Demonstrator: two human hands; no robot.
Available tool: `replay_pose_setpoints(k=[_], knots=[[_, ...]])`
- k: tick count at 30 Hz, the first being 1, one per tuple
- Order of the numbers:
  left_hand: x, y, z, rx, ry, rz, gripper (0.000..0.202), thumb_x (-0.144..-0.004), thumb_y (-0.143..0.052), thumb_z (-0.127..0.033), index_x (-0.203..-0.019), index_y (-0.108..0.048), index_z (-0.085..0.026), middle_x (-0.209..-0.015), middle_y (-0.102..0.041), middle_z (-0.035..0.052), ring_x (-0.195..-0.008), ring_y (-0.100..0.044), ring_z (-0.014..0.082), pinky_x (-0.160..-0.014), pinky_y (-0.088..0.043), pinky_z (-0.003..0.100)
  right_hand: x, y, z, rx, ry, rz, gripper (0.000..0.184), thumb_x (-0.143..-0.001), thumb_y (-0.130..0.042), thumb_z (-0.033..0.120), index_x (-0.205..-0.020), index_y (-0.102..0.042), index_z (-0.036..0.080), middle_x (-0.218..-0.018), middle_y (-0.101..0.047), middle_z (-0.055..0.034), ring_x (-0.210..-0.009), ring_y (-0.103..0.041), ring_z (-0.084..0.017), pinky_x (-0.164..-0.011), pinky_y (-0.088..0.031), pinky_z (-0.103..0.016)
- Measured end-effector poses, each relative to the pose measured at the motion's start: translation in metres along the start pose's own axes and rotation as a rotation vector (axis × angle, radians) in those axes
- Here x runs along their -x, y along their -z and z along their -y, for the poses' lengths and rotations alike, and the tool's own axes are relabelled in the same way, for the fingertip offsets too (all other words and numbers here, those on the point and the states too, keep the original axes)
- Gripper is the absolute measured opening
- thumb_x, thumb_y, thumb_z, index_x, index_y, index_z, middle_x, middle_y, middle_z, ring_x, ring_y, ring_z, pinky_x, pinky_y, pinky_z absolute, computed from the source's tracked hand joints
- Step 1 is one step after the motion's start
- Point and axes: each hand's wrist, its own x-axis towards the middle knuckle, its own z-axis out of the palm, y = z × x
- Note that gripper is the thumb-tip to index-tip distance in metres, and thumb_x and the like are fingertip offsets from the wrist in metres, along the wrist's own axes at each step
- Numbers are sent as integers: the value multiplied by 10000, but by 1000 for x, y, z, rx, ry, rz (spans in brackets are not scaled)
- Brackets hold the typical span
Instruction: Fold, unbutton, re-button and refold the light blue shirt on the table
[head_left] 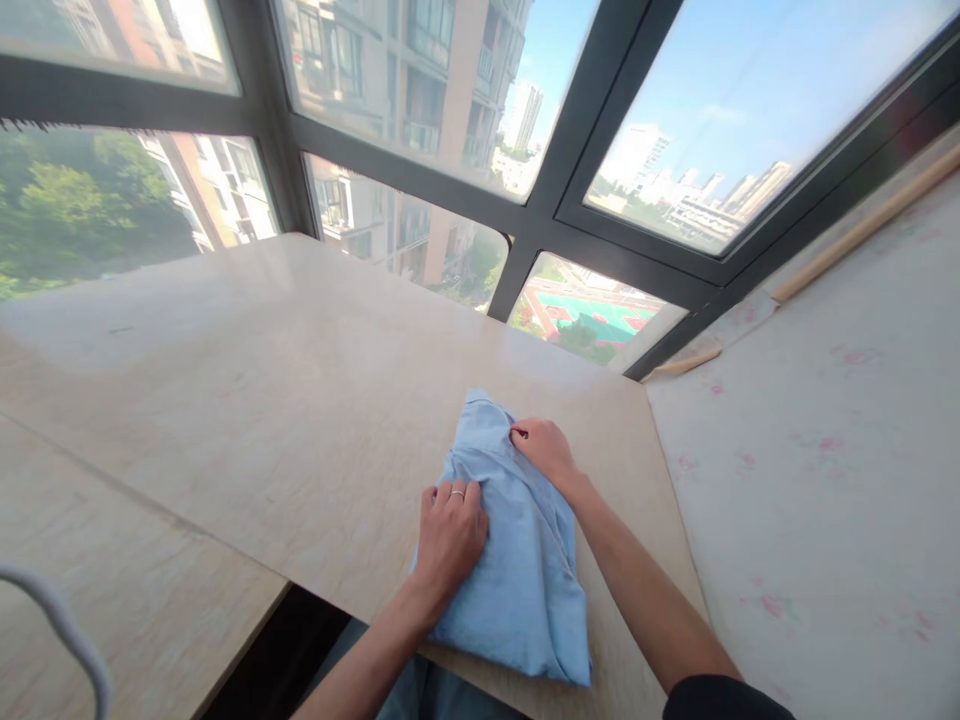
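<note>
Blue cloth (517, 570) lies at six o'clock on the tabletop (300, 420), apparently mid-fold, right hand (546, 450) pinching its one-o'clock edge, left hand (452, 530) curled at ten, grip unclear; smoothing seems needed next.

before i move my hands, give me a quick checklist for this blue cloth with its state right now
1. Left hand on the blue cloth: ok, resting on its left side.
2. Right hand at the cloth: ok, fingertips at its upper right edge.
3. Right hand's grip firm: cannot tell, the hand hides most of the contact.
4. Cloth smooth: not ok, creases show between and below the hands.
5. Cable clear of the cloth: ok, well apart at far left.
6. Underside layers flat: cannot tell, hidden.
</note>
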Motion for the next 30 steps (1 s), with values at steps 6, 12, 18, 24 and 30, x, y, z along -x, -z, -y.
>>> replay_pose_setpoints(k=[6, 12, 18, 24, 30], knots=[[5, -4, 3, 1, -35, -68, 230, -883, -514, -183, -1068, -650, -170, -946, -661, 100, -897, -575, 264, -836, -411, 421, -2, 16, -7, 189, -74, -121, 278, -901, -493, 253, -831, -760, 227, -895, -747, -61, -800, -645, -171, -637, -360, -252], [11, -13, 4, 11, -110, -151, 332, -856, -516, -149, -1170, -622, -156, -1305, -608, 145, -1240, -517, 297, -995, -385, 454, -8, 18, -23, 183, -110, -120, 276, -889, -492, 260, -811, -754, 227, -900, -748, -57, -790, -648, -176, -611, -348, -254], [11, -18, 5, 11, -128, -179, 449, -878, -464, -161, -1316, -525, -79, -1467, -480, 195, -1409, -384, 309, -1114, -328, 472, -14, 11, -31, -133, -159, -45, 258, -861, -510, 236, -896, -765, 231, -908, -765, -36, -849, -676, -179, -717, -443, -243], [10, -15, 3, 41, -106, -124, 501, -880, -449, -169, -1370, -485, -73, -1464, -494, 183, -1410, -393, 306, -1138, -330, 490, -33, 18, -15, -368, 9, -70, 306, -905, -515, 249, -1129, -716, 192, -1190, -717, -69, -1100, -648, -183, -965, -449, -278], [11, -13, 2, 44, -92, -115, 466, -888, -450, -174, -1340, -524, -87, -1445, -516, 179, -1397, -414, 311, -1127, -355, 495, -50, 14, 23, -266, 118, 61, 246, -852, -634, 284, -1061, -735, 204, -1103, -744, -55, -1014, -661, -187, -891, -450, -255]])
